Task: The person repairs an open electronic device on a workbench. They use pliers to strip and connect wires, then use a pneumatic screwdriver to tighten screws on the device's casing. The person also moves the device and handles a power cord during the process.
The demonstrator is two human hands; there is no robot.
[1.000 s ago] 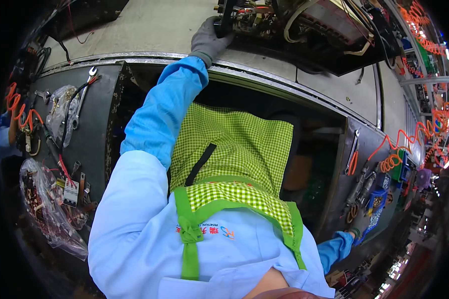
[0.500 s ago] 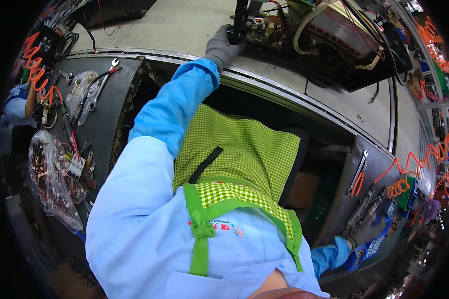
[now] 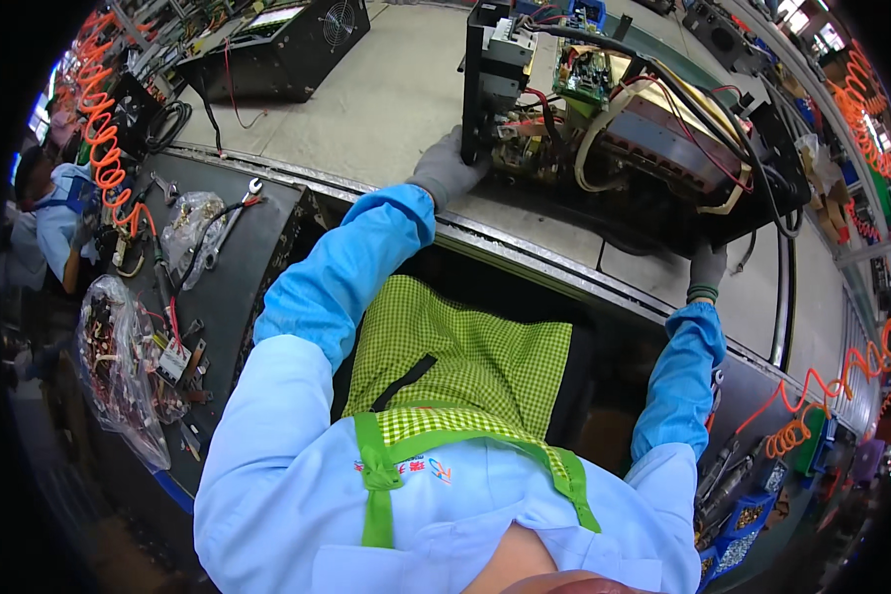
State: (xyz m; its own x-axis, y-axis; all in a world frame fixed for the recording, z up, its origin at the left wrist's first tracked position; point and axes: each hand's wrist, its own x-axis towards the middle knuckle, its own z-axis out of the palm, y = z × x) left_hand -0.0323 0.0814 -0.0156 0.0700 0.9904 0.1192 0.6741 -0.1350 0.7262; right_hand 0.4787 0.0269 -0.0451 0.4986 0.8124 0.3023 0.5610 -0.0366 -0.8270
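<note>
On the bench stands an open machine chassis [image 3: 653, 139] with a black metal frame, a green circuit board [image 3: 581, 79], thick cables and a ribbed metal block. My left hand [image 3: 448, 173], in a grey glove, is closed on the lower end of its upright black end panel [image 3: 473, 74]; some fingertips are hidden behind the panel. At the near right corner of the chassis my right hand [image 3: 706, 270], gloved too, grips the black base edge, its fingers partly hidden by the case.
Another black machine case [image 3: 287, 49] with a fan grille sits far left. The left side shelf [image 3: 238, 233] bears a wrench [image 3: 236, 220] and a plastic bag of parts [image 3: 119, 366]. Blue screw bins [image 3: 742, 525] and coiled orange hoses [image 3: 792, 431] are at right. A co-worker [image 3: 64, 213] is at far left.
My right hand has come up from beside the blue bins at lower right to the chassis edge. My left hand stays on the end panel. The whole view has shifted, showing more of the bench.
</note>
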